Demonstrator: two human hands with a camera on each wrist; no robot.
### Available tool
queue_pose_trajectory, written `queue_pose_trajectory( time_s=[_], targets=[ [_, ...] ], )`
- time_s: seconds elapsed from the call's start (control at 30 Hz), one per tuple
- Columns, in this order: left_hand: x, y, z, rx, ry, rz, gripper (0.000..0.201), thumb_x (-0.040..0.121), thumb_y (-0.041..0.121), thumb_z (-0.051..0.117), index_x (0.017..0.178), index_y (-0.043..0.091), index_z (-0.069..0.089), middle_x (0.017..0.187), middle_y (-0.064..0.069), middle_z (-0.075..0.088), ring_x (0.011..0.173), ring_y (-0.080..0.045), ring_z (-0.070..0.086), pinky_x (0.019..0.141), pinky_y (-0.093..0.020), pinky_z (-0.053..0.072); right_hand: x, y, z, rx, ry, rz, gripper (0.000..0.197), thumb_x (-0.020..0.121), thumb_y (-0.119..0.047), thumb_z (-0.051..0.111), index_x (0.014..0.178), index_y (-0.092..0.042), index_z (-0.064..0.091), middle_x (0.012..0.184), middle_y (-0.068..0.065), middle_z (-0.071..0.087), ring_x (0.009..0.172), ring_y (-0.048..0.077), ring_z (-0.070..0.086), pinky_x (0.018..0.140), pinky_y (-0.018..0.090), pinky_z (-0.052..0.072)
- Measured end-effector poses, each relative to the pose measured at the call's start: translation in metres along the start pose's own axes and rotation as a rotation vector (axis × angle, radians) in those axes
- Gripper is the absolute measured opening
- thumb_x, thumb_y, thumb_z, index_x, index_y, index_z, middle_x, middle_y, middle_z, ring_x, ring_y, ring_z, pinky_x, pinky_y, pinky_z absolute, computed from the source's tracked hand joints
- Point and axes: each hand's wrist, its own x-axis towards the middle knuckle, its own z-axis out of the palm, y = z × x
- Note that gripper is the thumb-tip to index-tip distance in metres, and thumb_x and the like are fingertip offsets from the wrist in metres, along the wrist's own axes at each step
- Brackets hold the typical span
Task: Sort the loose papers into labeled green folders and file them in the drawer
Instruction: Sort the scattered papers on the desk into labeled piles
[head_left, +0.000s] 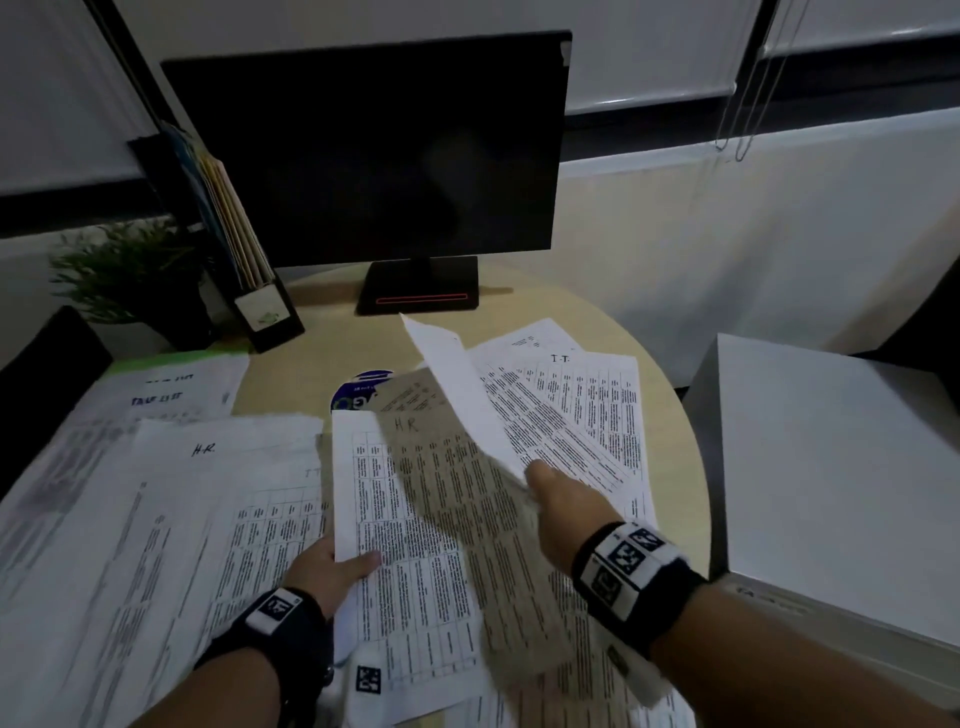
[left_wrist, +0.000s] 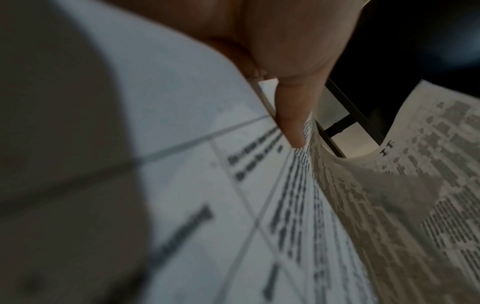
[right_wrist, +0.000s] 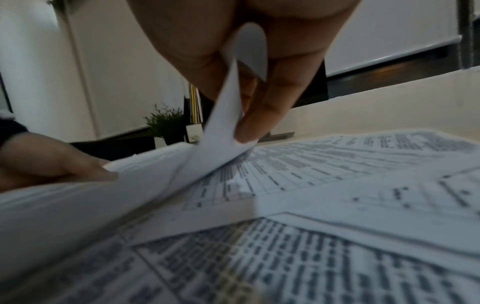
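Loose printed papers cover the round table (head_left: 670, 410). My left hand (head_left: 332, 566) pinches the lower left edge of a white table-printed sheet (head_left: 395, 519), thumb on top; the left wrist view shows that thumb (left_wrist: 293, 115) pressing the sheet (left_wrist: 207, 185). My right hand (head_left: 550, 499) pinches a sheet (head_left: 457, 395) lifted and curled upward over the pile; in the right wrist view its fingers (right_wrist: 262, 115) hold that bent sheet (right_wrist: 221, 131). A brownish sheet marked "H.R" (head_left: 467, 493) lies under it. Sheets marked "I.T" (head_left: 571, 395) lie at the right. A green folder edge (head_left: 171, 358) shows at the back left under papers.
A dark monitor (head_left: 374, 156) stands at the back. A black file holder with folders (head_left: 244, 260) and a small potted plant (head_left: 135, 275) stand at the back left. A white box (head_left: 831, 467) sits to the right of the table.
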Motion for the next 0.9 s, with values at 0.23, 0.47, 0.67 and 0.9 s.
queue_pose_trajectory(
  time_s=[0.23,0.47,0.67,0.9],
  targets=[
    [-0.004,0.001,0.001,0.013,0.008,0.001,0.041,0.087,0.021,0.068,0.125,0.007,0.058,0.121,-0.013,0.063,0.093,-0.018,0.054,0.084,-0.026,0.041,0.014,0.011,-0.002,0.228,-0.001,0.123,0.022,0.094,-0.007,0.048,0.100,-0.021,0.032,0.075,-0.008,0.046,0.059,0.003,0.044,0.044,0.014,0.030],
    [-0.003,0.000,-0.001,0.034,-0.013,0.025,0.040,0.088,0.024,0.067,0.124,0.010,0.059,0.118,-0.010,0.064,0.092,-0.017,0.055,0.084,-0.025,0.040,0.027,0.046,-0.023,0.333,-0.159,0.313,0.054,0.086,-0.058,0.054,0.124,-0.020,0.053,0.124,0.003,0.057,0.111,0.026,0.056,0.094,0.037,0.046],
    [-0.005,-0.002,0.001,-0.002,0.030,0.034,0.033,0.086,0.021,0.069,0.117,0.011,0.062,0.104,-0.007,0.065,0.087,-0.017,0.056,0.070,-0.024,0.039,0.035,0.084,-0.031,-0.031,-0.031,0.594,0.064,0.072,-0.045,0.074,0.119,-0.007,0.052,0.106,0.010,0.052,0.101,0.029,0.057,0.083,0.032,0.047],
    [-0.002,-0.003,0.001,0.003,0.023,0.027,0.028,0.085,0.024,0.070,0.111,0.019,0.060,0.097,0.001,0.063,0.085,-0.015,0.057,0.064,-0.020,0.039,0.048,0.066,-0.019,-0.201,-0.107,0.496,0.076,0.077,-0.033,0.076,0.133,-0.002,0.036,0.130,0.012,0.045,0.123,0.030,0.047,0.097,0.039,0.047]
  ],
)
